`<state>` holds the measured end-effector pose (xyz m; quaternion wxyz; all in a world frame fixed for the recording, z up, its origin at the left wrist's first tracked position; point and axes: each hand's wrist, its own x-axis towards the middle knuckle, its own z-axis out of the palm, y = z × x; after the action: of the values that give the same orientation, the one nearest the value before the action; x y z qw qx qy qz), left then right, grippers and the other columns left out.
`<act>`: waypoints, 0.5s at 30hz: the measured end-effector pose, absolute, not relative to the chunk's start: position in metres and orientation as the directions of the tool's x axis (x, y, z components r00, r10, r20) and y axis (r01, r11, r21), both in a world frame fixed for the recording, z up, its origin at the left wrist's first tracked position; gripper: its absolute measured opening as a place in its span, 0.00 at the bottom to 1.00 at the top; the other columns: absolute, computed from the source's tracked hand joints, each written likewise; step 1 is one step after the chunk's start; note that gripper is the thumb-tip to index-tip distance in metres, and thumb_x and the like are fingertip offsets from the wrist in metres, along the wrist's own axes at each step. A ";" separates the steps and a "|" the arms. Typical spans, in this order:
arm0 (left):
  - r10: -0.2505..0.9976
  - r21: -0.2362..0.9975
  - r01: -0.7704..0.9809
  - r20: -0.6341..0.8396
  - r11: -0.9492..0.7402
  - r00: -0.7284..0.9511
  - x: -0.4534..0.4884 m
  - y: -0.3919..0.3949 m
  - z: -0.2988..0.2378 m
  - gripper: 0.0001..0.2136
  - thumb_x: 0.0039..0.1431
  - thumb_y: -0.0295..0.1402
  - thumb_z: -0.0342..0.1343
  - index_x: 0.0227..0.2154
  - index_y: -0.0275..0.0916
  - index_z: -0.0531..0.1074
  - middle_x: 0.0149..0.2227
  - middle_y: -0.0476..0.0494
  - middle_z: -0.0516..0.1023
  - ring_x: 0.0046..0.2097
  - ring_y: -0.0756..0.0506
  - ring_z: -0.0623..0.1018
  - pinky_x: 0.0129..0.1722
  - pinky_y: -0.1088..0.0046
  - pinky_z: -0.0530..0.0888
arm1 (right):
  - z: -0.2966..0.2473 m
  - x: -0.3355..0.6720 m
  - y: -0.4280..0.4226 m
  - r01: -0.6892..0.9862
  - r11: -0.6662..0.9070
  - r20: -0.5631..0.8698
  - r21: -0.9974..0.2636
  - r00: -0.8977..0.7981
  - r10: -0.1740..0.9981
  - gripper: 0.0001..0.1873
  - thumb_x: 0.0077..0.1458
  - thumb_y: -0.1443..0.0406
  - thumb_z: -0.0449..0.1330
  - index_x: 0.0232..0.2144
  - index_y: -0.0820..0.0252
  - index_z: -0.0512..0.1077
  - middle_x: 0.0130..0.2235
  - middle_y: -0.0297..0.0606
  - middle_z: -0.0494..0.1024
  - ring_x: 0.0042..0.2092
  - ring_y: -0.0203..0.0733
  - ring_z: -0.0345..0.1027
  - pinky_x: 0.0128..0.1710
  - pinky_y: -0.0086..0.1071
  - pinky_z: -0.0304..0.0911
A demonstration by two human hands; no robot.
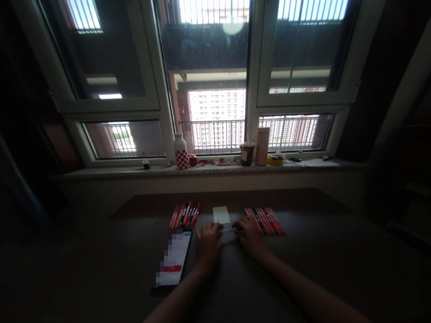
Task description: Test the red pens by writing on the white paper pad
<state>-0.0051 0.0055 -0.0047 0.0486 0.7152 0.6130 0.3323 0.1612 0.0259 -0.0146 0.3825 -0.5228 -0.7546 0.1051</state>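
My left hand (208,242) and my right hand (248,234) meet on the dark table (101,251), both pinching a thin pale pen-like stick (229,230) held level between them. Just beyond my fingers lies a small white card (221,214). A row of red and black pens (185,216) lies to the left of my hands. Another row of red pens (266,220) lies right beside my right hand.
A lit phone (175,260) lies left of my left forearm. The stone window sill (101,170) behind the table carries a red-checked bottle (181,151), a dark drink cup (247,154), a tall beige tumbler (262,146), a yellow tape roll (275,159) and papers (318,163).
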 end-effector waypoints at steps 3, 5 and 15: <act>0.907 0.476 0.847 0.421 -0.236 0.016 -0.005 0.005 -0.005 0.11 0.56 0.29 0.51 0.40 0.46 0.73 0.43 0.47 0.73 0.50 0.43 0.69 0.60 0.51 0.50 | -0.017 0.162 0.027 0.698 0.445 0.477 -0.561 -0.167 0.863 0.11 0.52 0.75 0.57 0.34 0.56 0.74 0.39 0.38 0.74 0.47 0.47 0.60 0.48 0.37 0.54; 0.904 0.473 0.851 0.428 -0.230 0.007 -0.005 0.004 -0.004 0.11 0.56 0.33 0.53 0.42 0.46 0.74 0.46 0.45 0.72 0.51 0.42 0.68 0.59 0.52 0.52 | -0.018 0.162 0.028 0.689 0.460 0.488 -0.560 -0.174 0.855 0.11 0.52 0.75 0.57 0.34 0.56 0.74 0.38 0.38 0.74 0.47 0.47 0.60 0.48 0.37 0.54; 0.907 0.450 0.867 0.420 -0.214 0.006 -0.003 0.003 -0.001 0.08 0.58 0.33 0.52 0.36 0.45 0.75 0.48 0.45 0.72 0.53 0.42 0.67 0.58 0.52 0.54 | -0.020 0.161 0.028 0.695 0.469 0.507 -0.545 -0.172 0.845 0.10 0.52 0.74 0.57 0.34 0.56 0.74 0.38 0.38 0.74 0.47 0.46 0.60 0.48 0.38 0.54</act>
<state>-0.0029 0.0026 -0.0006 0.0311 0.7084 0.6262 0.3243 0.1611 0.0284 -0.0197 0.3968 -0.5066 -0.7596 0.0944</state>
